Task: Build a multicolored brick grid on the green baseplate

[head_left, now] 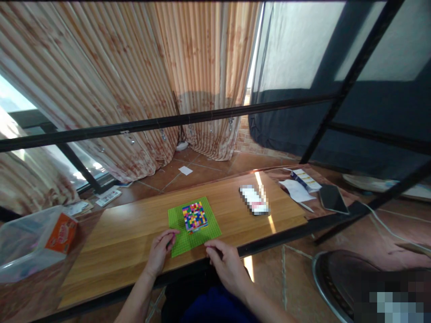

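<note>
A green studded baseplate lies on the wooden board, and a square block of stacked, many-coloured toy bricks stands on it. My left hand is at the plate's left front edge, thumb and forefinger closed in a pinch on a small magenta toy brick. At the front right corner of the plate is my right hand, its fingers curled and the thumb close to the forefinger. Whatever is between those fingertips is too small to make out.
A pixelated phone lies on the wooden board. At left stands a clear plastic bin with an orange label. Papers, a carton and a dark tablet lie at right. A black rail crosses behind.
</note>
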A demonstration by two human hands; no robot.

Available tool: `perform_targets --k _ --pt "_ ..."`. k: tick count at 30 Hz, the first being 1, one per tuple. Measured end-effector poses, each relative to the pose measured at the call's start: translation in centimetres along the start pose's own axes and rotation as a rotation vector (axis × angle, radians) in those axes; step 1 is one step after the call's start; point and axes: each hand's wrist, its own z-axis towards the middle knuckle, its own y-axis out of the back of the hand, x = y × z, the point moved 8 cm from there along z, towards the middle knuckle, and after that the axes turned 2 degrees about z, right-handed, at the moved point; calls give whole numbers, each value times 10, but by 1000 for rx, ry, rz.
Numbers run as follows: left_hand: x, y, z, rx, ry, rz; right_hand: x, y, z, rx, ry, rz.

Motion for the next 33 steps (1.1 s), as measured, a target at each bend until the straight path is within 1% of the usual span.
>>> perform_targets --k 4,7,10,15,17,20,23,25,30,33 --pt "0 0 1 -17 9 9 -9 0 -1 17 -21 81" --pt "0 2 0 -73 13 -8 -18 5 -6 18 -37 128" --pt "-2 -1 -2 -108 32 -5 -24 16 -11 -10 -62 162" --pt "-7 -8 -4 -120 39 36 -33 37 -12 -90 -96 229" --pt "-7 -8 -5 -116 37 49 -36 39 -10 -109 -108 248" --pt "-5 -7 -5 -114 40 54 -39 36 -8 -119 -129 275" --pt "-2 -7 -3 -92 44 55 -34 30 -4 -103 -131 256" --pt "0 -8 -2 -68 38 60 -27 31 1 -107 -120 206" --pt "3 -6 1 -44 22 84 -7 46 18 -156 -20 101" --pt "4 -5 0 -41 20 96 -6 52 36 -169 -2 80"
